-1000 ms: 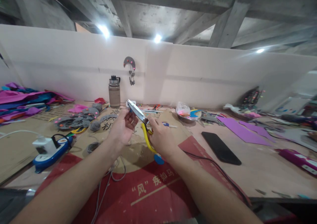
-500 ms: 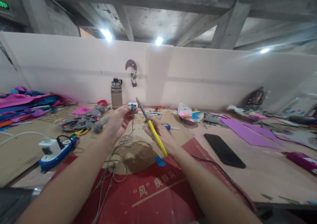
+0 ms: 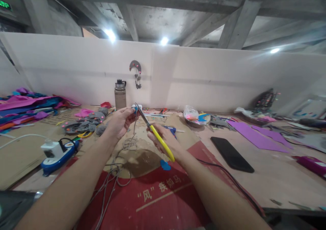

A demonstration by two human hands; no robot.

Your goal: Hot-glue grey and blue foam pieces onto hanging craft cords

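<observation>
My right hand point(image 3: 165, 139) grips yellow-handled scissors point(image 3: 156, 135), whose blades point up and left toward my left hand. My left hand point(image 3: 119, 122) pinches a small blue piece point(image 3: 136, 110) between thumb and fingers, with a thin grey cord point(image 3: 119, 158) hanging from it down onto the table. The scissor tips sit right beside the blue piece. A blue felt scrap point(image 3: 165, 165) lies on the table under my right wrist.
A water bottle point(image 3: 120, 94) stands by the white back wall. At left are grey felt pieces point(image 3: 84, 123) and a blue-and-white power strip point(image 3: 57, 152). A black phone point(image 3: 231, 149) and purple felt sheets point(image 3: 252, 136) lie at right. A metal bowl point(image 3: 195, 118) holds scraps.
The scissors' blades have closed from wide open and tilted toward the blue piece. My left hand has drawn the piece up and slightly right. The camera has dipped a little.
</observation>
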